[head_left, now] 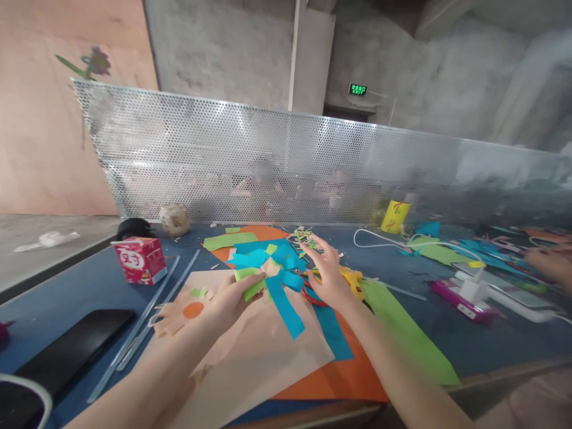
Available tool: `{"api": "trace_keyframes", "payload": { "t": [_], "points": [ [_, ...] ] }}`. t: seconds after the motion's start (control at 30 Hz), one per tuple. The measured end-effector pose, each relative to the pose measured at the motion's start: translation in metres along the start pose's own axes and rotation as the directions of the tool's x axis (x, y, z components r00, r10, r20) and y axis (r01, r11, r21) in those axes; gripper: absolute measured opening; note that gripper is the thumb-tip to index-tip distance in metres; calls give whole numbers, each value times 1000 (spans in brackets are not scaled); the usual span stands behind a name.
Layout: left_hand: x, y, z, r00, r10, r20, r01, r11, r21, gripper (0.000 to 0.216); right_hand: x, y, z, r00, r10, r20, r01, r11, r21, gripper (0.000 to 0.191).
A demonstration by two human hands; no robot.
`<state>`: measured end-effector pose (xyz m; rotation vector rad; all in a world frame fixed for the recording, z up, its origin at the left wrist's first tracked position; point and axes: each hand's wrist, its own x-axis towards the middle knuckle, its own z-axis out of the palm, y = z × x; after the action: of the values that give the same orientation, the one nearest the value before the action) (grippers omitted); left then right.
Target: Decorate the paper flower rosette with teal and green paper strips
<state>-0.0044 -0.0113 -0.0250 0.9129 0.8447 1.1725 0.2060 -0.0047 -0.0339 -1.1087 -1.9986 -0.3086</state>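
Note:
My left hand pinches a flower of blue and light green strips, felt or paper, with a pale centre; one long blue strip hangs down from it. Just right of the flower is my right hand, its thumb and fingers apart with nothing visible between them. Below that hand shows part of a red loop, perhaps a scissor handle, partly hidden. A yellow tool, perhaps a glue gun, lies behind my right wrist. Beneath my hands is a beige sheet. A beige flower with an orange centre lies by my left forearm.
Orange and green sheets lie right. A red box, clear sticks and black phone-like slab are left. A yellow can, white cable and purple power strip stand right; another person's hand shows there. A perforated metal screen stands behind.

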Motion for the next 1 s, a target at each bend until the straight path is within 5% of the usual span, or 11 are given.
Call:
{"api": "trace_keyframes", "payload": {
  "t": [0.17, 0.43, 0.53, 0.6, 0.67, 0.73, 0.87, 1.0],
  "points": [
    [-5, 3, 5, 994, -113, 8, 113, 990, -90, 13, -2, -7, 2, 990, -129, 55, 133, 988, -79, 42],
    [-8, 6, 6, 975, -129, 183, 147, 985, -87, 17, 1, -25, 0, 967, -152, -202, 199, 951, 236, 8],
    [-5, 14, 0, 968, -112, 227, 98, 993, 69, 45, 4, -26, 1, 977, 84, -197, 21, 878, 478, 5],
    [-1, 17, -7, 989, 87, 119, -115, 961, 252, 50, 5, -24, 2, 934, 329, -141, -178, 768, 615, 7],
    [2, 18, -12, 900, 434, -38, -388, 838, 384, 38, 7, -22, 5, 855, 512, -80, -302, 616, 728, 10],
    [4, 18, -15, 790, 604, -103, -527, 755, 390, 25, 9, -20, 8, 812, 583, -3, -325, 456, 828, 14],
    [2, 16, -12, 844, 532, 65, -533, 823, 194, 29, 8, -22, 14, 837, 516, 183, -361, 270, 893, 18],
    [0, 17, -10, 899, 397, 186, -410, 911, 38, 32, 3, -29, 17, 827, 478, 297, -497, 373, 783, 18]
  ]
}}
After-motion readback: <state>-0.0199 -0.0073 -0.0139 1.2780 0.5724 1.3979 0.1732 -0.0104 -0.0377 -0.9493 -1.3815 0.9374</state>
